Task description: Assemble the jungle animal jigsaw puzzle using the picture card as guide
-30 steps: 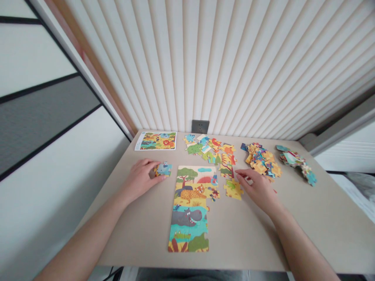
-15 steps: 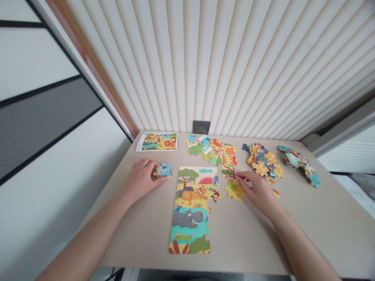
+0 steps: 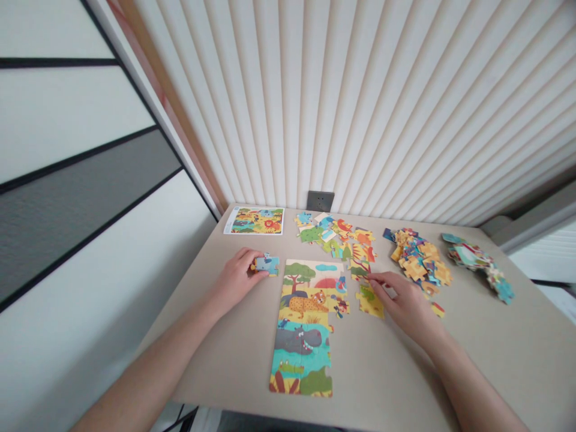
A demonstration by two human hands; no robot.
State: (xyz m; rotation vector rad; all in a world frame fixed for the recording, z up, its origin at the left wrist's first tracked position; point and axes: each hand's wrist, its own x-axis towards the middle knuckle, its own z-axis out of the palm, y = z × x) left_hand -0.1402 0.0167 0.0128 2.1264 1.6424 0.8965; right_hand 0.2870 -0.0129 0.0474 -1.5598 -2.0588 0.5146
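Note:
My left hand (image 3: 240, 275) has its thumb and fingers closed around a blue jigsaw puzzle piece (image 3: 268, 264), left of the partly joined puzzle. That joined puzzle (image 3: 300, 342) shows a tree, a leopard, a hippo and a crocodile, and its right edge is uneven. My right hand (image 3: 402, 297) pinches the edge of a puzzle piece with a tree trunk (image 3: 359, 269), right of the joined part. Just below that, a yellow and green piece (image 3: 371, 302) lies close to the right fingers, which hide some of its edge.
A printed picture card (image 3: 254, 221) lies at the back left. Loose pieces (image 3: 315, 233) are spread at the back middle. Further right are a heap of orange and purple pieces (image 3: 416, 258) and another heap (image 3: 477, 264). A wall socket (image 3: 320, 200) sits behind the table.
The camera has turned a little, so the whole scene sits further right in view. Both hands keep nearly the same places and grips.

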